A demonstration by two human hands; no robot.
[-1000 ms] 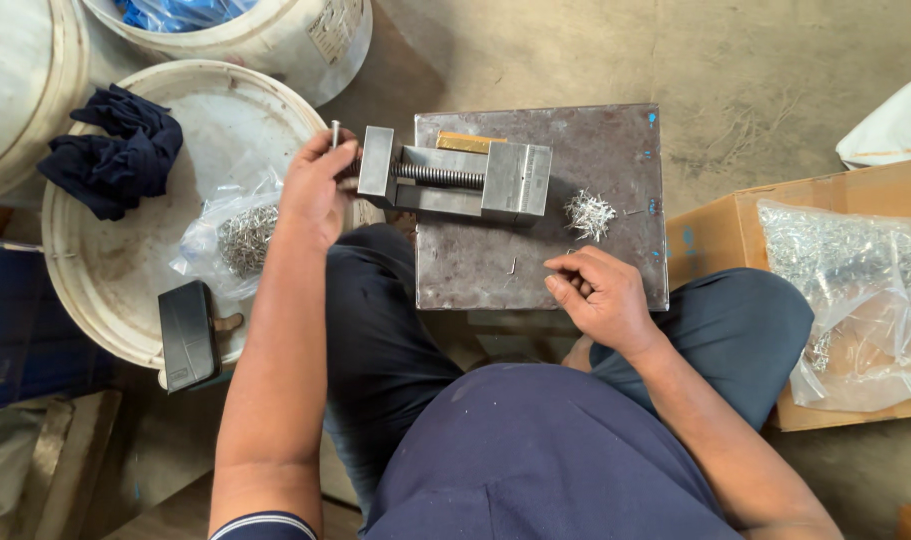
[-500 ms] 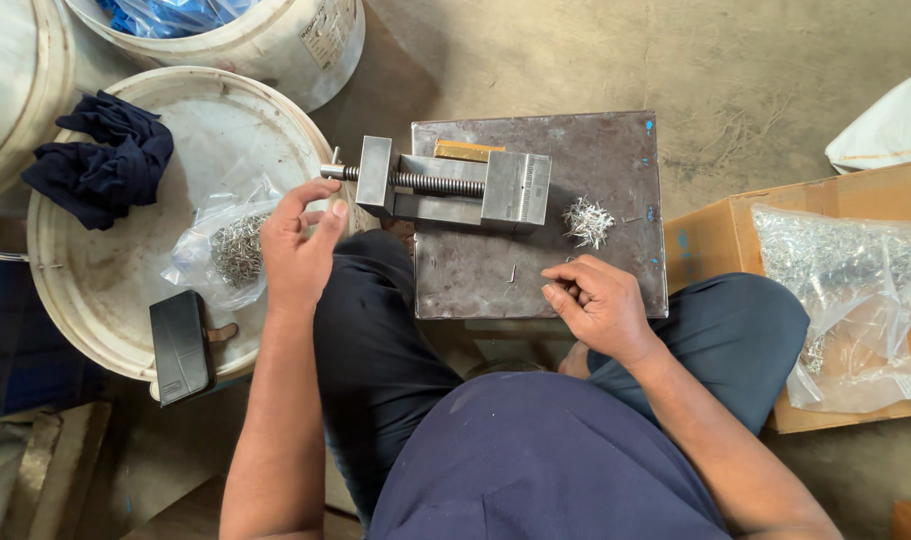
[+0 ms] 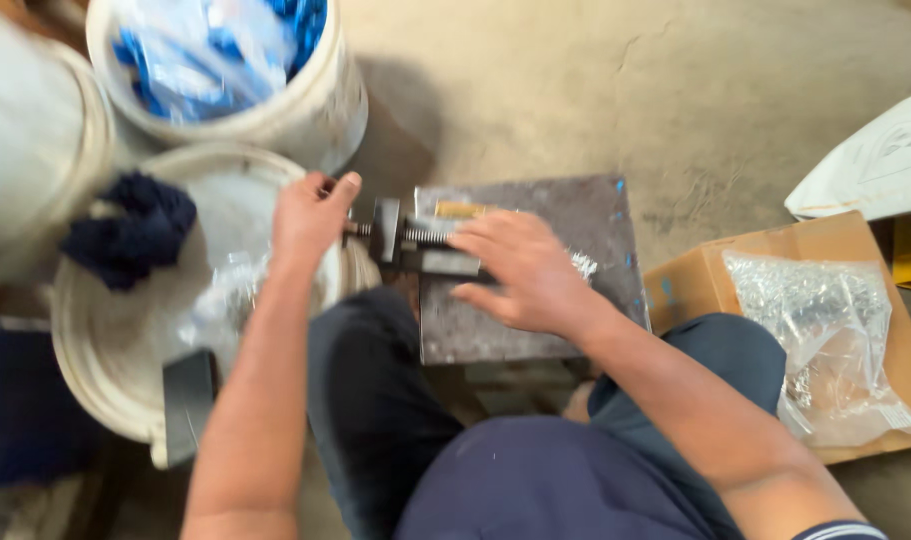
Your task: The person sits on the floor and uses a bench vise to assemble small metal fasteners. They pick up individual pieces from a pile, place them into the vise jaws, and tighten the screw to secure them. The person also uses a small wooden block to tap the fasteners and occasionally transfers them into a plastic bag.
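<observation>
Seated, dark trousers nearest the camera, both forearms reaching forward to a dark metal plate [image 3: 575,330] set on the knees or a low stand; which one cannot be told.

Right hand [image 3: 520,270]: lies palm down over the small bench vise [image 3: 415,245], fingers spread and curled over its body and far jaw. It presses or steadies rather than pinches; what sits between the jaws is hidden under the hand.

Left hand [image 3: 310,215]: clenched around the vise handle [image 3: 355,228] at the left end of the screw, thumb up. The handle itself is mostly covered, and the frame is motion-blurred here.

The vise sits at the near-left part of the plate, screw end overhanging the left edge. A small heap of bright metal bits [image 3: 583,265] shows just beyond the right hand's knuckles.

Judgement on the step: the screw is being worked. It goes best with the right hand bearing straight down so the vise does not skate on the plate, fingers kept clear of the jaw gap, and the left hand turning in short even strokes.

Left: white bucket lid [image 3: 105,350] with a dark blue rag [image 3: 135,235] and a clear bag [image 3: 220,310]. Right: cardboard box [image 3: 695,285] holding a bag of metal parts [image 3: 825,340]. Farthest: white bucket [image 3: 275,110] of blue packets.
</observation>
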